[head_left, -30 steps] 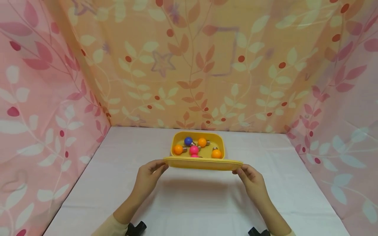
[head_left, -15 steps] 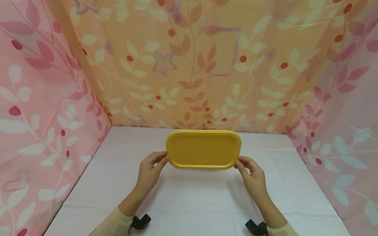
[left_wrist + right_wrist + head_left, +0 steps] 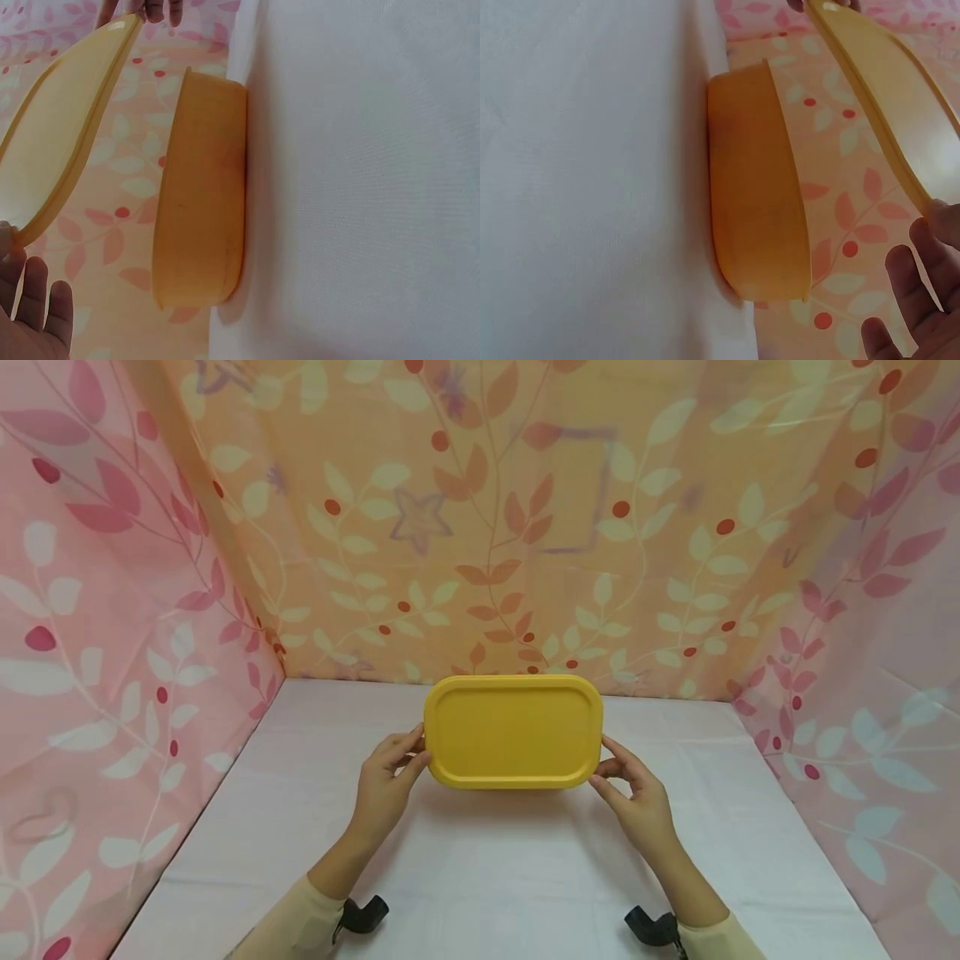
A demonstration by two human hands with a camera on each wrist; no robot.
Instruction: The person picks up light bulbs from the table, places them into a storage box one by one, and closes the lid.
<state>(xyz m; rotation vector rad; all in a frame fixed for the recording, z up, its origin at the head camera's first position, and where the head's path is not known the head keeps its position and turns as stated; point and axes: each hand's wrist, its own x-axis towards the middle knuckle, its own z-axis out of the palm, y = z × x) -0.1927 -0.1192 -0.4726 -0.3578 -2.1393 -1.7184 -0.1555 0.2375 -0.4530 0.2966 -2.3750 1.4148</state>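
Both hands hold a yellow plastic lid [image 3: 513, 732] by its two ends, in the air over the container. My left hand [image 3: 384, 785] pinches the left end between thumb and fingers, while my right hand [image 3: 637, 793] does the same at the right end. Under the lid a yellow plastic container [image 3: 201, 187] stands on the table; the right wrist view shows its side wall [image 3: 756, 184] too. A gap separates lid and container rim, and the lid is tilted in both wrist views. In the head view the lid hides the container and the small bulbs inside it.
A white cloth [image 3: 495, 868] covers the table. An orange leaf-patterned curtain [image 3: 480, 527] hangs at the back edge, with pink patterned curtains [image 3: 105, 610] on both sides. A black wrist mount [image 3: 363, 914] sits on each forearm.
The lid has swung from nearly edge-on to facing up and moved back over the container, covering the coloured bulbs from the head view. Both hands keep their hold on its ends.
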